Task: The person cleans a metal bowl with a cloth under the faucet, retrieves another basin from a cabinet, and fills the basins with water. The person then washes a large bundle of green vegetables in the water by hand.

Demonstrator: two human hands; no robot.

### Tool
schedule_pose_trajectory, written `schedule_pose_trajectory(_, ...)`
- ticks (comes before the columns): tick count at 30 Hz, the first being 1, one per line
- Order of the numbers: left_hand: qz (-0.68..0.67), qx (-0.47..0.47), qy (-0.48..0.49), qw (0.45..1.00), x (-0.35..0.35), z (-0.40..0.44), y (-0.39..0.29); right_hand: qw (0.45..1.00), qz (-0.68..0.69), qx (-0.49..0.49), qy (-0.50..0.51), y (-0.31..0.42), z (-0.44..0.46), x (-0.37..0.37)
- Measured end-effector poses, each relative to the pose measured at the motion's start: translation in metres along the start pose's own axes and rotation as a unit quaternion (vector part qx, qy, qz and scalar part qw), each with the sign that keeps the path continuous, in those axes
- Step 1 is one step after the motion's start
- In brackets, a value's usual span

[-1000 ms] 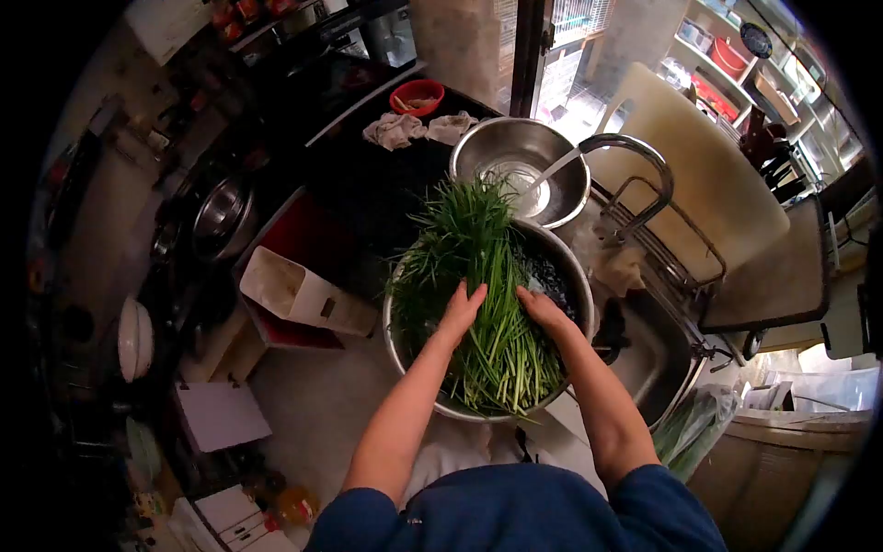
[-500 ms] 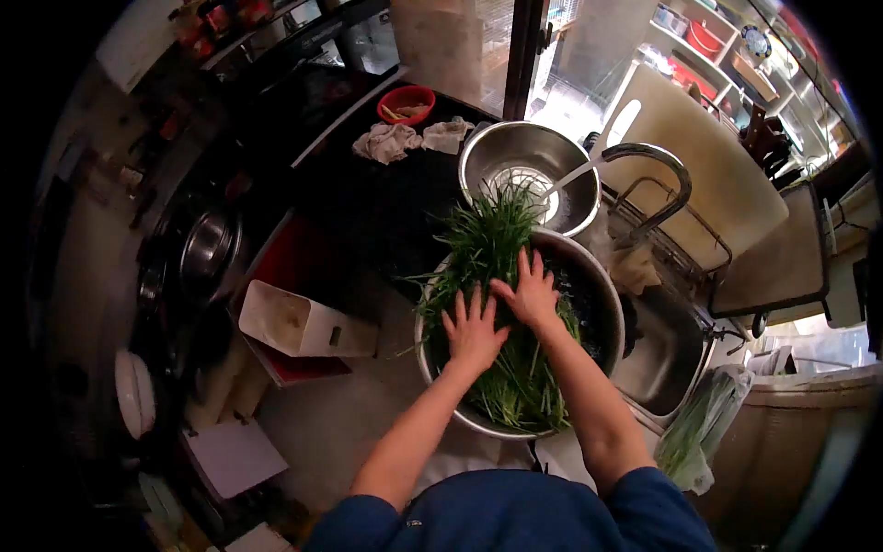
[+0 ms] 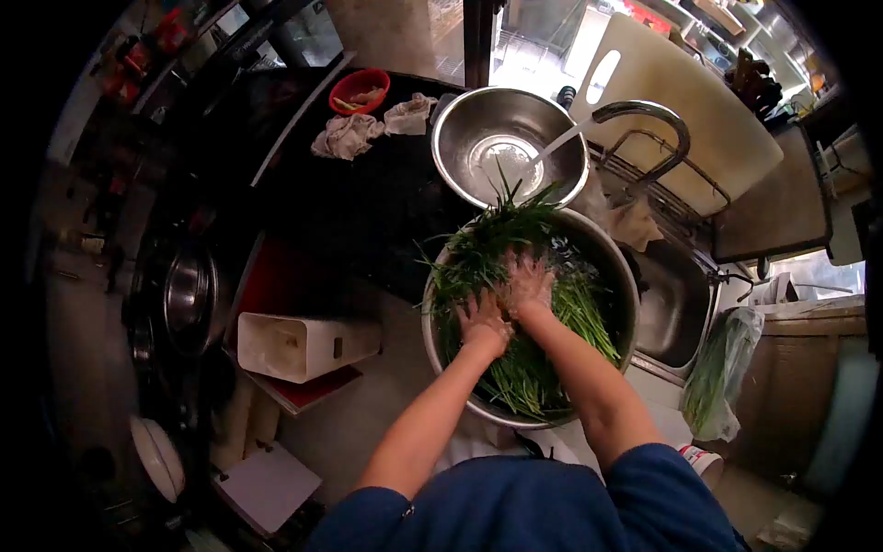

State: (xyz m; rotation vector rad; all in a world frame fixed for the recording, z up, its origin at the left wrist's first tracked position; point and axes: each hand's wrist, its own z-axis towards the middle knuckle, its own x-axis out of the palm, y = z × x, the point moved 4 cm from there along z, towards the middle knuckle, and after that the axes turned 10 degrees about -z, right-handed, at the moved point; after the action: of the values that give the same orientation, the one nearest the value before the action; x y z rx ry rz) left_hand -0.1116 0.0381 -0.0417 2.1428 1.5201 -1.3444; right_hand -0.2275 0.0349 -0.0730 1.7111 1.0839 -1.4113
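Long green stalks (image 3: 584, 317) lie in water in a large metal bowl (image 3: 628, 276), their leafy tops over its far left rim. My left hand (image 3: 484, 320) presses on them near the middle of the bowl, its fingers apart and partly among the leaves. Just right of it and a little farther away, my right hand (image 3: 527, 281) also lies on the stalks with spread fingers. Both hands look wet. A second metal bowl (image 3: 460, 147) stands behind, with water running into it from the curved faucet (image 3: 658, 112).
At the right is a metal sink (image 3: 670, 317), with a plastic bag of greens (image 3: 713, 386) beside it. A large cutting board (image 3: 685, 110) leans behind the faucet. Cloths (image 3: 347, 136) and a red bowl (image 3: 360, 91) sit at the back left, a white container (image 3: 308, 347) at the left.
My hands went from the stalks' sides to their top, fingers spread, and have now pushed down into them. The leafy tops have sunk lower in the bowl. The camera view has shifted.
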Motion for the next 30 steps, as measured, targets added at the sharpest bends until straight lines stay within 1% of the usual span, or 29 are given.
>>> schedule_pose_trajectory(2, -0.027, 0.02, -0.039, 0.999, -0.003, -0.004, 0.003, 1.0, -0.026, 0.015, 0.01, 0.002, -0.01, -0.024)
schedule_pose_trajectory(5, -0.089, 0.045, -0.078, 0.992, -0.045, -0.042, -0.008, 0.995, 0.072, 0.014, 0.064, -0.006, -0.009, -0.059)
schedule_pose_trajectory(6, -0.137, 0.073, -0.118, 0.981, -0.053, -0.056, -0.005, 0.984, 0.175, 0.003, 0.021, -0.019, -0.001, -0.046)
schedule_pose_trajectory(7, -0.184, 0.099, -0.156, 0.966, -0.059, -0.07, 0.001, 0.961, 0.277, -0.007, -0.02, -0.037, 0.008, -0.033)
schedule_pose_trajectory(8, -0.23, 0.124, -0.194, 0.946, -0.061, -0.081, 0.004, 0.94, 0.33, 0.01, -0.086, -0.052, 0.015, -0.039)
schedule_pose_trajectory(9, -0.292, 0.103, -0.245, 0.919, -0.058, -0.088, 0.01, 0.923, 0.366, 0.059, -0.101, -0.062, 0.012, -0.06)
schedule_pose_trajectory(11, -0.408, 0.063, -0.341, 0.845, -0.053, -0.102, 0.02, 0.904, 0.386, 0.151, -0.1, -0.082, 0.032, -0.049)
schedule_pose_trajectory(12, -0.441, 0.027, -0.356, 0.823, -0.036, -0.09, 0.034, 0.906, 0.386, 0.157, -0.081, -0.082, 0.043, -0.047)
schedule_pose_trajectory(14, -0.539, -0.015, -0.356, 0.764, -0.021, -0.068, 0.037, 0.907, 0.383, 0.167, -0.042, -0.075, 0.062, -0.045)
schedule_pose_trajectory(15, -0.585, -0.037, -0.352, 0.73, -0.019, -0.061, 0.034, 0.886, 0.439, 0.142, -0.044, -0.063, 0.07, -0.029)
schedule_pose_trajectory(16, -0.595, -0.049, -0.336, 0.728, -0.025, -0.052, 0.028, 0.874, 0.471, 0.088, -0.08, -0.044, 0.068, -0.022)
schedule_pose_trajectory(17, -0.634, -0.021, -0.337, 0.696, -0.026, -0.037, 0.026, 0.857, 0.501, 0.033, -0.117, -0.027, 0.063, -0.021)
schedule_pose_trajectory(19, -0.707, 0.037, -0.33, 0.624, -0.022, -0.002, 0.026, 0.882, 0.463, -0.018, 0.081, -0.014, 0.048, -0.036)
schedule_pose_trajectory(20, -0.681, 0.044, -0.333, 0.651, -0.023, 0.009, 0.028, 0.879, 0.47, -0.037, 0.075, -0.01, 0.048, -0.028)
schedule_pose_trajectory(23, -0.596, 0.065, -0.332, 0.728, -0.042, 0.028, 0.042, 0.933, 0.347, -0.095, 0.032, -0.016, 0.023, -0.069)
schedule_pose_trajectory(24, -0.638, 0.068, -0.28, 0.714, -0.062, 0.012, 0.031, 0.889, 0.433, -0.127, -0.077, -0.016, 0.017, -0.07)
schedule_pose_trajectory(25, -0.678, 0.071, -0.227, 0.696, -0.087, -0.008, 0.016, 0.893, 0.415, -0.141, -0.098, -0.016, 0.01, -0.077)
schedule_pose_trajectory(27, -0.568, 0.131, -0.205, 0.787, -0.106, -0.012, 0.003, 0.9, 0.376, -0.172, -0.142, -0.019, -0.005, -0.102)
schedule_pose_trajectory(28, -0.508, 0.16, -0.193, 0.824, -0.112, -0.016, -0.004, 0.907, 0.36, -0.183, -0.122, -0.024, -0.009, -0.103)
schedule_pose_trajectory(29, -0.415, 0.166, -0.253, 0.858, -0.12, -0.026, -0.01, 0.913, 0.344, -0.195, -0.104, -0.035, -0.012, -0.102)
schedule_pose_trajectory(30, -0.318, 0.169, -0.309, 0.88, -0.123, -0.041, -0.02, 0.918, 0.328, -0.206, -0.084, -0.041, -0.016, -0.1)
